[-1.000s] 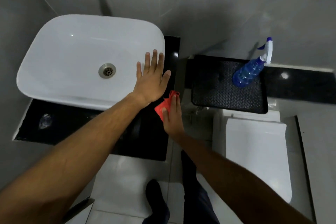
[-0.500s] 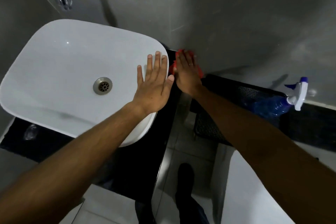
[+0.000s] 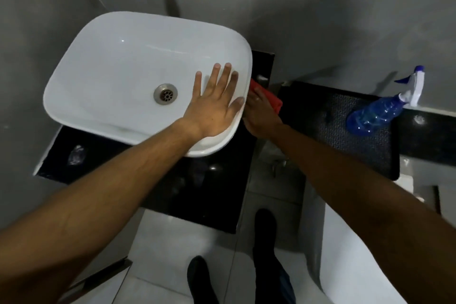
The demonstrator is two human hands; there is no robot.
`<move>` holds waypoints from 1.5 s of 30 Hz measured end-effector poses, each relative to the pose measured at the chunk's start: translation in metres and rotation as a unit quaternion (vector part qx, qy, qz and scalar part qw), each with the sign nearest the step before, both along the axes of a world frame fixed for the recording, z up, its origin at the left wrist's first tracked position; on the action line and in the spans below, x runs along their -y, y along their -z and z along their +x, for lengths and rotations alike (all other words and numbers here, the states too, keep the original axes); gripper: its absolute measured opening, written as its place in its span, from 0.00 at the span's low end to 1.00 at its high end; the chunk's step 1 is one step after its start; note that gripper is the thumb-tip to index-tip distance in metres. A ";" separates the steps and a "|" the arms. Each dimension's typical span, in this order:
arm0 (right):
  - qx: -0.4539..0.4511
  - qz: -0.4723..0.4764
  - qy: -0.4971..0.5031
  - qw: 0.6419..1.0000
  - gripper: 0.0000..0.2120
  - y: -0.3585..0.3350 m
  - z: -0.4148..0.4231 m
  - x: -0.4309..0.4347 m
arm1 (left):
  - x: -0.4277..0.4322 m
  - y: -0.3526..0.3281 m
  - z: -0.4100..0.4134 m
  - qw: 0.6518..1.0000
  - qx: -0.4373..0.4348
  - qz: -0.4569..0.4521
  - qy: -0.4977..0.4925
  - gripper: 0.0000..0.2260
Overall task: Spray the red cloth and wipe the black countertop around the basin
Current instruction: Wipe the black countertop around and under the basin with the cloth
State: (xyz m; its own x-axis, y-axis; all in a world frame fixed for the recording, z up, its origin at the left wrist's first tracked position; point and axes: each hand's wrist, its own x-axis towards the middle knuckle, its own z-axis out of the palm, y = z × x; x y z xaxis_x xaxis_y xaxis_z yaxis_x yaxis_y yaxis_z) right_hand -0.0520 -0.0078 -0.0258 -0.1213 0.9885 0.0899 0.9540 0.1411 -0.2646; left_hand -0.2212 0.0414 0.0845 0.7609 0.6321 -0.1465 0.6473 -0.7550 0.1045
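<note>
Head view puts me mid-wipe: my left hand [image 3: 214,106] lies flat, fingers spread, on the basin [image 3: 118,61], my right hand [image 3: 261,113] presses the red cloth [image 3: 272,100] onto the black countertop [image 3: 222,180] at the basin's three o'clock, so next I judge a sweep toward six o'clock.

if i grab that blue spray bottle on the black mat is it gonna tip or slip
The spray bottle already lies on its side on the black mat, so tipping seems unlikely; a nudge might roll it. The mat's texture probably limits sliding. Its clear blue plastic body looks thin and smooth, so likely light and a bit slippery in a wet hand. How full it is, I can't tell.
</note>
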 end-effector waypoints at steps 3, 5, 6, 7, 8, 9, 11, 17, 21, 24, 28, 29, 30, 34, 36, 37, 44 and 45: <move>-0.023 0.002 0.029 0.999 0.26 -0.005 -0.048 0.055 | 0.002 0.001 -0.048 1.000 0.019 0.003 -0.002 0.34; -0.016 0.003 0.033 0.999 0.23 -0.006 -0.089 0.093 | 0.003 -0.001 -0.076 0.998 0.053 0.008 -0.025 0.34; -0.004 -0.005 0.033 0.999 0.23 -0.006 -0.106 0.109 | 0.003 -0.001 -0.085 0.998 0.059 0.020 -0.033 0.33; 0.012 -0.016 0.034 0.999 0.23 -0.006 -0.125 0.126 | 0.005 0.000 -0.096 0.997 0.059 0.034 -0.032 0.33; 0.027 -0.024 0.040 0.999 0.24 -0.006 -0.145 0.142 | 0.009 0.001 -0.107 0.997 0.058 0.048 -0.025 0.32; 0.034 -0.027 0.054 0.998 0.24 -0.006 -0.162 0.157 | 0.012 0.001 -0.115 0.996 0.056 0.060 -0.018 0.31; 0.033 -0.032 0.106 0.993 0.25 -0.006 -0.198 0.182 | 0.016 0.000 -0.123 0.996 0.057 0.063 -0.006 0.30; -0.040 -0.108 0.347 0.931 0.27 -0.016 -0.286 0.178 | 0.018 -0.001 -0.123 0.995 0.083 0.055 -0.014 0.29; -0.093 -0.124 0.382 0.911 0.30 -0.027 -0.319 0.127 | 0.015 0.000 -0.128 0.986 0.161 0.029 0.019 0.28; -0.167 -0.114 0.370 0.907 0.29 -0.030 -0.313 0.098 | 0.022 -0.004 -0.142 0.948 0.315 -0.028 -0.014 0.25; -0.306 -0.011 0.346 0.887 0.17 -0.045 -0.274 0.105 | 0.069 0.012 -0.182 0.920 0.373 0.058 -0.103 0.10; -0.336 0.044 0.362 0.869 0.12 -0.048 -0.261 0.116 | 0.087 0.021 -0.185 0.925 0.361 0.040 -0.110 0.08; -0.358 0.090 0.376 0.850 0.10 -0.051 -0.245 0.127 | 0.106 0.032 -0.184 0.937 0.328 0.014 -0.121 0.08; -0.320 0.203 0.378 0.845 0.09 -0.072 -0.170 0.136 | 0.160 0.079 -0.147 0.982 0.082 -0.008 -0.171 0.23; -0.254 0.244 0.352 0.867 0.08 -0.086 -0.136 0.115 | 0.165 0.092 -0.130 0.983 0.033 -0.030 -0.181 0.28; -0.223 0.260 0.328 0.880 0.07 -0.094 -0.123 0.103 | 0.164 0.096 -0.124 0.982 0.024 -0.029 -0.187 0.29; -0.106 0.232 0.145 0.956 0.12 -0.125 -0.110 0.040 | 0.138 0.107 -0.124 0.999 0.044 -0.004 -0.022 0.25; -0.098 0.204 0.127 0.966 0.15 -0.128 -0.114 0.034 | 0.132 0.107 -0.128 0.999 0.045 -0.002 0.003 0.25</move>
State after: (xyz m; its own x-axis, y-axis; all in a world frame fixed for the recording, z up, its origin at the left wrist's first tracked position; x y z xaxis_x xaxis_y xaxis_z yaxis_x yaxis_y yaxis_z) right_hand -0.1656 -0.0416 0.1021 0.1801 0.8611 0.4754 0.9089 0.0391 -0.4151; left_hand -0.3494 -0.0908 -0.0229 0.7749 0.6272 -0.0787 0.6306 -0.7583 0.1650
